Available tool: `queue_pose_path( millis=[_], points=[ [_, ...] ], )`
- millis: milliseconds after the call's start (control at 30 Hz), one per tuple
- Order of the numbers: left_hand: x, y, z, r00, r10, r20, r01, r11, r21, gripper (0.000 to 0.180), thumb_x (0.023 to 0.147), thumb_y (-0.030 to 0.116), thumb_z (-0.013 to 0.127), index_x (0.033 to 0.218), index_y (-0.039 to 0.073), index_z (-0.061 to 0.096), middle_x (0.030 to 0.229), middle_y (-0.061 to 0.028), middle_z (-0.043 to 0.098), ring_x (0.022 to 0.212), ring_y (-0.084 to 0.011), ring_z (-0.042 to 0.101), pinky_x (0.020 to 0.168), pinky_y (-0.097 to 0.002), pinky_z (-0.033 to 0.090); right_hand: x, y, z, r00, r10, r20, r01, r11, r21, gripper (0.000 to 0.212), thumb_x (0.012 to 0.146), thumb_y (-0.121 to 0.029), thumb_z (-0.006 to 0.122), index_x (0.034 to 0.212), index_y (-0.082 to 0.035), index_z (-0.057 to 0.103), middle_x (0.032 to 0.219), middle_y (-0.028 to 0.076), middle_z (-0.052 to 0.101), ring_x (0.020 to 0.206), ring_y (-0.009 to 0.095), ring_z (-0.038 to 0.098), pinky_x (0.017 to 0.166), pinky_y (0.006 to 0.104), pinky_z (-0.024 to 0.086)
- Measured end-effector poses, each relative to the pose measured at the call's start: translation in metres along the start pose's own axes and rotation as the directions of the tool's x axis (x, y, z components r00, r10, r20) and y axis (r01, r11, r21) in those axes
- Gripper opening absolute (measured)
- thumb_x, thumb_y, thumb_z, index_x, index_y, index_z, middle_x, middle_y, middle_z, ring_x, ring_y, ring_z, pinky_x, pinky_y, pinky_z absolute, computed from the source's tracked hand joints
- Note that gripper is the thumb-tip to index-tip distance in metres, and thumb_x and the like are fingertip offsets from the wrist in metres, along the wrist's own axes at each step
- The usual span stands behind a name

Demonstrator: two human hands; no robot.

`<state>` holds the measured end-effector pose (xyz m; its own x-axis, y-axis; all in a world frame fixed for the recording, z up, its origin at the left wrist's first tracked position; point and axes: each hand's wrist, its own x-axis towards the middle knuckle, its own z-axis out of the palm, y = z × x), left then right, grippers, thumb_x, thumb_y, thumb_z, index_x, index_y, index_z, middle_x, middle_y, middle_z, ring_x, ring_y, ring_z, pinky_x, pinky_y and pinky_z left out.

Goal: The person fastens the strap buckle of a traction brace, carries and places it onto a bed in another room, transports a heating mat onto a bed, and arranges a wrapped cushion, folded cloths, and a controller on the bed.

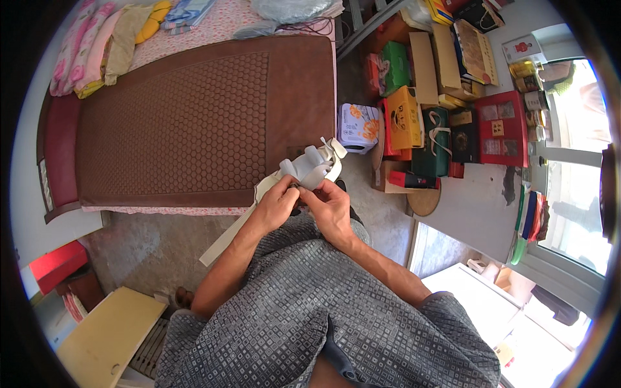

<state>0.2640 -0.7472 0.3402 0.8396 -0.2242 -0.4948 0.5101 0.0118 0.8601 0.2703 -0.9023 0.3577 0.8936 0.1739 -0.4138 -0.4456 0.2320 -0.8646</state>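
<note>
A pale grey-white moulded device with rounded parts and cream straps is at the near right corner of the bed, just beyond my fingers. Its kind is not plain. My left hand is closed, thumb and fingers pinched together at the device's near edge. From the right, my right hand meets it, also closed, its fingertips almost touching the left ones. A small dark bit shows between the fingertips, mostly hidden by them. One wide cream strap hangs down past my left forearm towards the floor.
A brown honeycomb-patterned mat covers the bed ahead, with folded cloths at its far left. Boxes and gift bags crowd the right side. A lavender tin sits beside the bed. A yellowish wooden board lies at the lower left.
</note>
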Motion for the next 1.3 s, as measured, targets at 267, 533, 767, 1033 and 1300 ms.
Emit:
queue_pose_path(
  millis=[267,533,767,1033,1300],
  points=[
    [0.002,-0.01,0.0,0.998,0.055,-0.037,-0.057,0.997,-0.046,0.023,0.095,0.007,0.042,0.112,-0.001,0.056,0.092,-0.0015,0.055,0.079,-0.0079,0.05,0.069,-0.0262,0.044,0.002,0.003,0.0,0.999,-0.007,-0.032,0.006,0.999,-0.043,0.013,0.094,-0.008,0.07,0.101,0.003,0.067,0.088,0.004,0.071,0.077,0.006,0.064,0.065,0.0208,0.049],
    [-0.009,-0.005,-0.001,0.979,0.15,-0.137,-0.134,0.984,0.12,0.023,0.091,0.006,0.045,0.108,-0.002,0.058,0.094,-0.005,0.063,0.083,-0.0112,0.057,0.075,-0.0303,0.049,0.01,0.003,-0.007,0.998,0.029,-0.058,-0.033,0.998,-0.058,0.014,0.095,-0.01,0.07,0.1,0.002,0.067,0.087,0.003,0.07,0.076,0.008,0.065,0.068,0.0227,0.051],
    [-0.016,0.01,-0.009,0.993,0.1,-0.064,-0.084,0.972,0.221,0.023,0.095,0.012,0.051,0.111,0.0,0.06,0.1,-0.0085,0.068,0.091,-0.0132,0.062,0.08,-0.0319,0.05,0.009,0.001,-0.006,0.997,0.067,-0.028,-0.065,0.997,0.052,0.014,0.094,-0.012,0.071,0.099,0.0,0.067,0.089,0.003,0.07,0.078,0.009,0.065,0.072,0.0238,0.052],
    [-0.017,0.019,0.0,0.981,0.182,-0.07,-0.17,0.974,0.15,0.024,0.097,0.019,0.058,0.111,0.0,0.062,0.097,-0.0091,0.071,0.09,-0.0145,0.065,0.08,-0.0334,0.051,0.004,-0.002,-0.011,0.996,0.086,-0.008,-0.086,0.996,0.014,0.013,0.094,-0.01,0.07,0.102,0.0,0.068,0.091,0.004,0.07,0.081,0.009,0.064,0.073,0.0235,0.051],
    [-0.005,-0.008,0.011,0.979,0.14,-0.149,-0.111,0.976,0.185,0.031,0.093,0.022,0.051,0.114,0.001,0.061,0.091,-0.0156,0.067,0.083,-0.0281,0.065,0.077,-0.0391,0.05,-0.001,0.002,-0.013,0.999,-0.026,0.032,0.027,0.999,-0.018,0.01,0.094,-0.005,0.069,0.102,0.001,0.067,0.092,0.003,0.07,0.082,0.007,0.063,0.072,0.0217,0.051]
  ],
)
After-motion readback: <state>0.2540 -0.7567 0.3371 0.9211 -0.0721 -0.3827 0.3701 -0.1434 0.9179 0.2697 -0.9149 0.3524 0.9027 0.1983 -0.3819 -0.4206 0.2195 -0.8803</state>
